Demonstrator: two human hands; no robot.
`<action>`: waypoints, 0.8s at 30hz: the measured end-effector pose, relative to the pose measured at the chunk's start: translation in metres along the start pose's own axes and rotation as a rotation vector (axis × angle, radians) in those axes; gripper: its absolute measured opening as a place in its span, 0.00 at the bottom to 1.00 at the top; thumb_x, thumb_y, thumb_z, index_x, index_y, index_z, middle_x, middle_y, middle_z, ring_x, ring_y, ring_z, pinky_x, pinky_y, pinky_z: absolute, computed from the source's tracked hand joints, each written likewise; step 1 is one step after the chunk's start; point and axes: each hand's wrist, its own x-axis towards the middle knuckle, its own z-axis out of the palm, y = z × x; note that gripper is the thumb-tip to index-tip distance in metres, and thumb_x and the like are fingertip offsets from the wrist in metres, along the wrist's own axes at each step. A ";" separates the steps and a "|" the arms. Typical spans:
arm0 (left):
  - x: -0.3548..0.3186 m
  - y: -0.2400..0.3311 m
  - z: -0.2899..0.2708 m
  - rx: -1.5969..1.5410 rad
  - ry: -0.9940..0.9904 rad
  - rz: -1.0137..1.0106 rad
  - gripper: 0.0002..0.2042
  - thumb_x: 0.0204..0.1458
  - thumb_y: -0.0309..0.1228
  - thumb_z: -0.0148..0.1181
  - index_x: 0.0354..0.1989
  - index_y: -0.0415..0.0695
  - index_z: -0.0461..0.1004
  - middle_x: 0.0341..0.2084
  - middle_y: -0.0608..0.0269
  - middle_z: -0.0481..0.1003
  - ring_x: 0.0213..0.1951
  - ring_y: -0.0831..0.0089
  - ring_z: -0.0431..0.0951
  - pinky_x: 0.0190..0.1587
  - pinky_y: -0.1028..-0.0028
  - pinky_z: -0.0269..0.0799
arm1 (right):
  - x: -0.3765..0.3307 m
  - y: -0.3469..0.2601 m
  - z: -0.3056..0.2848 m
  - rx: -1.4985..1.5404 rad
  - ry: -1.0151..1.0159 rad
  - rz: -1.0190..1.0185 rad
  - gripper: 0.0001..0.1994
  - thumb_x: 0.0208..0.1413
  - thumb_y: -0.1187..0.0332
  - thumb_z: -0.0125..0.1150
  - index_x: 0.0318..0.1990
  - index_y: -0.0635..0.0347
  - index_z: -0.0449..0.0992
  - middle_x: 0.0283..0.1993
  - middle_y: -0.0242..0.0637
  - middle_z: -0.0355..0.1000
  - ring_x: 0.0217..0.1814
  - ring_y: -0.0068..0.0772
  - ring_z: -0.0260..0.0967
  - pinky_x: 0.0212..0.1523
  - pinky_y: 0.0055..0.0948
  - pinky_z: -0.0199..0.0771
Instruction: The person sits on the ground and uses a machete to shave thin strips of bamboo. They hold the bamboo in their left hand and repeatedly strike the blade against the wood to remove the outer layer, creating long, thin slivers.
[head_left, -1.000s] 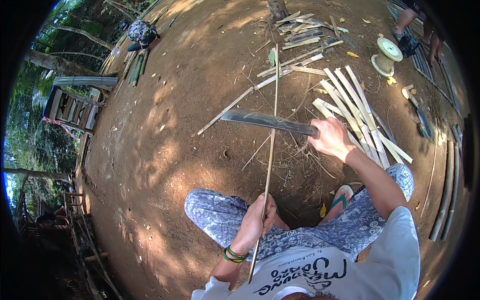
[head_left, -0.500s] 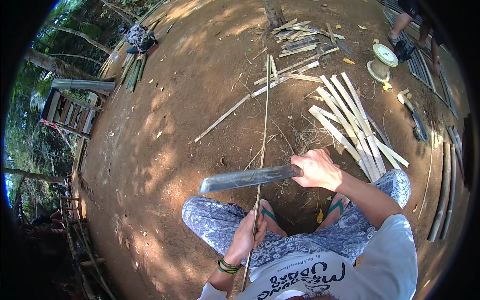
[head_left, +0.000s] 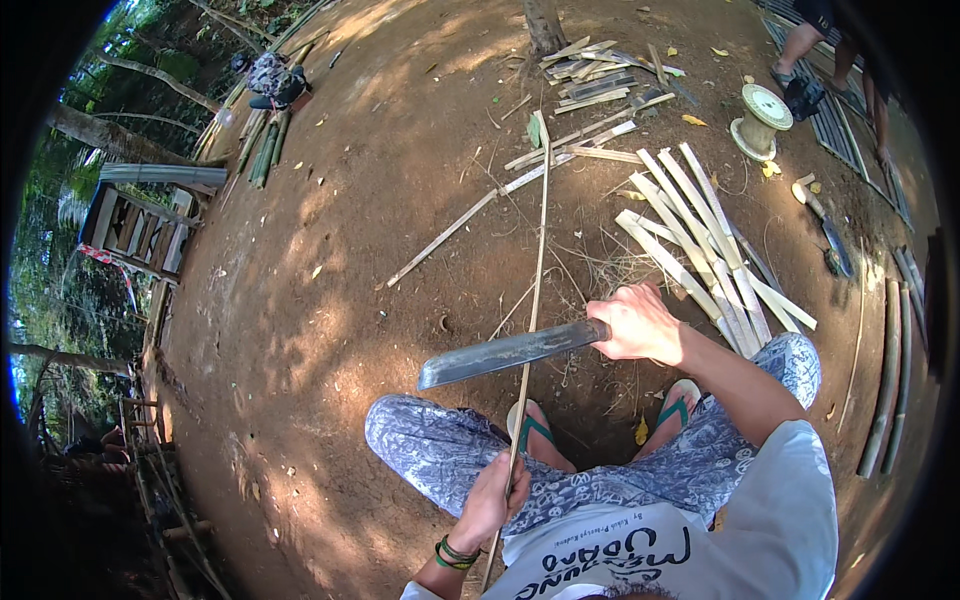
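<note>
My right hand (head_left: 637, 322) is wrapped round the handle of a machete (head_left: 500, 356), whose broad dark blade points left and slightly down. A long, thin bamboo strip (head_left: 541, 250) runs from beside my lap out over the ground, and my left hand (head_left: 490, 497) grips it near its lower end. The blade lies across the strip, above my left knee and foot. Whether the edge touches the strip I cannot tell. Thin shavings (head_left: 620, 275) are scattered on the soil beyond my right hand.
Pale bamboo slats (head_left: 715, 250) lie fanned at the right, with another slat pile (head_left: 595, 85) by a tree trunk (head_left: 543, 28). A spool (head_left: 764, 118), a second long blade (head_left: 836, 245) and dark poles (head_left: 882, 380) lie farther right. Another person's leg (head_left: 800, 48) shows at top right.
The machete has shifted slightly right, its tip lower. The bamboo strip has turned a little, its far end moving right and showing a wider face. Both hands keep their hold.
</note>
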 end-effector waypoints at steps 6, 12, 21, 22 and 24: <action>-0.025 -0.012 -0.002 0.010 -0.017 -0.038 0.22 0.70 0.49 0.28 0.28 0.48 0.55 0.12 0.70 0.57 0.12 0.81 0.53 0.15 0.78 0.49 | 0.017 0.062 -0.012 0.040 0.154 0.275 0.10 0.46 0.60 0.65 0.28 0.55 0.77 0.19 0.44 0.73 0.26 0.53 0.76 0.31 0.48 0.77; -0.024 -0.029 -0.012 0.035 -0.015 0.009 0.23 0.70 0.50 0.27 0.29 0.47 0.57 0.12 0.69 0.58 0.13 0.80 0.54 0.15 0.78 0.49 | 0.011 0.020 0.001 0.019 0.011 0.053 0.10 0.44 0.60 0.68 0.28 0.54 0.76 0.18 0.44 0.72 0.26 0.54 0.76 0.32 0.51 0.76; -0.081 -0.054 -0.033 -0.324 -0.131 -0.243 0.20 0.69 0.49 0.31 0.32 0.47 0.59 0.14 0.69 0.57 0.12 0.83 0.53 0.14 0.82 0.48 | 0.019 0.195 -0.009 0.221 0.371 0.731 0.12 0.48 0.66 0.65 0.24 0.69 0.74 0.15 0.39 0.67 0.19 0.35 0.67 0.25 0.41 0.67; -0.084 -0.054 -0.033 -0.453 -0.125 -0.284 0.20 0.69 0.49 0.32 0.32 0.47 0.59 0.14 0.69 0.57 0.11 0.83 0.53 0.13 0.82 0.48 | 0.018 0.182 -0.004 0.330 0.436 0.737 0.13 0.49 0.66 0.65 0.23 0.68 0.73 0.14 0.38 0.67 0.18 0.33 0.67 0.23 0.40 0.66; -0.079 -0.057 -0.036 -0.634 -0.185 -0.321 0.17 0.69 0.45 0.32 0.32 0.47 0.60 0.14 0.70 0.56 0.11 0.85 0.53 0.13 0.83 0.48 | 0.029 0.139 0.000 0.819 0.305 0.812 0.17 0.55 0.59 0.65 0.20 0.58 0.71 0.17 0.32 0.70 0.12 0.20 0.59 0.13 0.25 0.56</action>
